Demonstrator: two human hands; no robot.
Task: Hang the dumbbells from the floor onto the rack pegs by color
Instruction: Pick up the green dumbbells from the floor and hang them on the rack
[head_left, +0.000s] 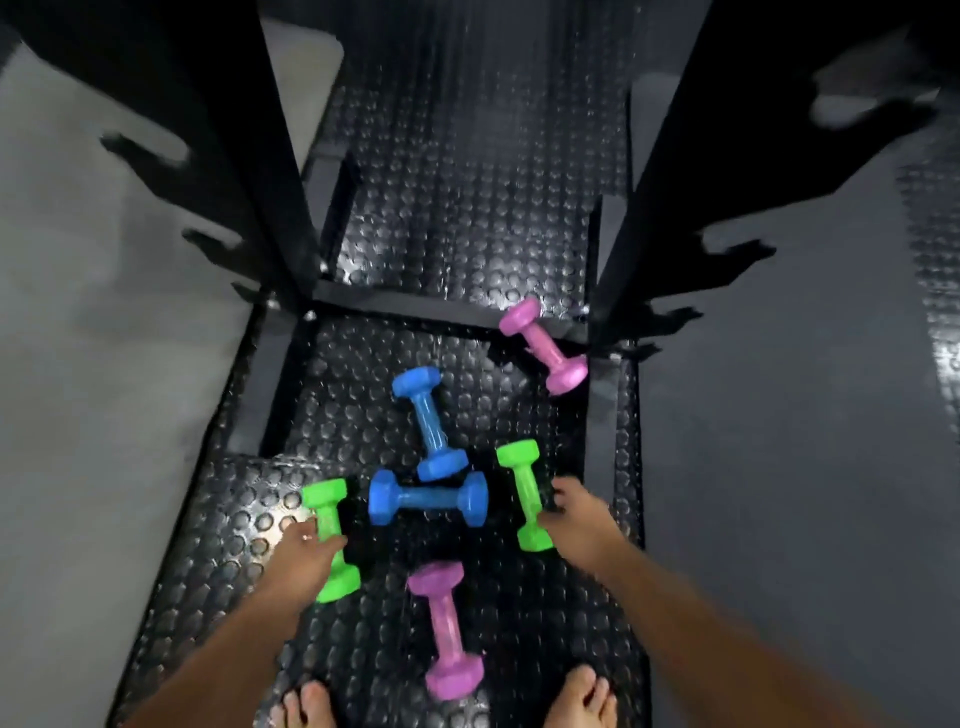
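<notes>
Several dumbbells lie on the studded black floor mat (457, 218). My left hand (304, 553) is wrapped around the handle of the left green dumbbell (327, 512). On the right, my right hand (576, 512) touches the handle of the other green dumbbell (523, 491); how firmly it grips is blurred. Between them lie two blue dumbbells, one crosswise (427, 499) and one pointing away (430, 422) with its end resting on the first. A pink dumbbell (447, 629) lies near my feet. Another pink dumbbell (543, 344) rests against the rack's base bar.
The black rack rises ahead, with its left upright (249, 135), right upright (670, 156) and a low crossbar (405, 306). Pegs (737, 252) jut from both uprights. My bare feet (579, 699) stand at the bottom edge. Smooth grey floor lies on both sides of the mat.
</notes>
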